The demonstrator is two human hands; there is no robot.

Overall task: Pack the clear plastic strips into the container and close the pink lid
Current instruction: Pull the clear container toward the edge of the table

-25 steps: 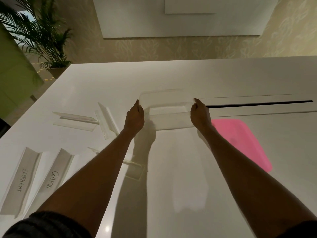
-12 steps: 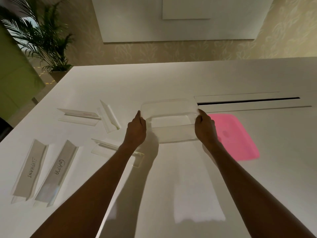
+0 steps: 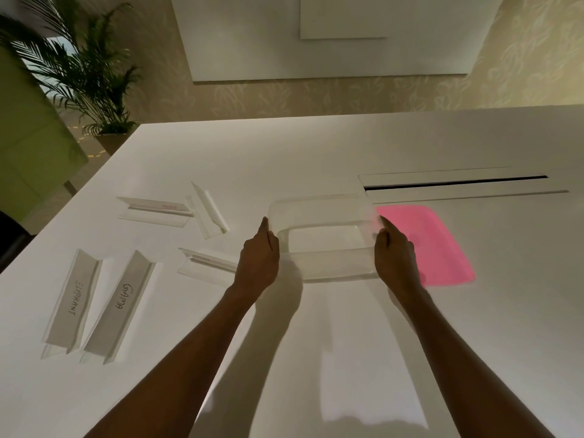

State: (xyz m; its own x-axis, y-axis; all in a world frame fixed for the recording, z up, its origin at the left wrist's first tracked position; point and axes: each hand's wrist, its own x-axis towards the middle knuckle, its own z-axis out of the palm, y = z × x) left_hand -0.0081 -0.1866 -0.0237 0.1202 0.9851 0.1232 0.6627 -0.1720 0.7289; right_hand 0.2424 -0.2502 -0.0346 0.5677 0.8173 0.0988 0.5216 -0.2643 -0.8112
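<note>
The clear container (image 3: 322, 238) is gripped at both ends, the fingers of the left hand (image 3: 257, 263) and right hand (image 3: 395, 260) curled against its sides. The pink lid (image 3: 433, 245) lies on the tabletop (image 3: 347, 343) just right of it; five strips (image 3: 118, 306) are spread to its left.

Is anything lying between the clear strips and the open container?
No object does. The container is uncovered; the pink lid lies to its right. Only the left hand, holding the container's left side, sits between it and the nearest strip.
</note>
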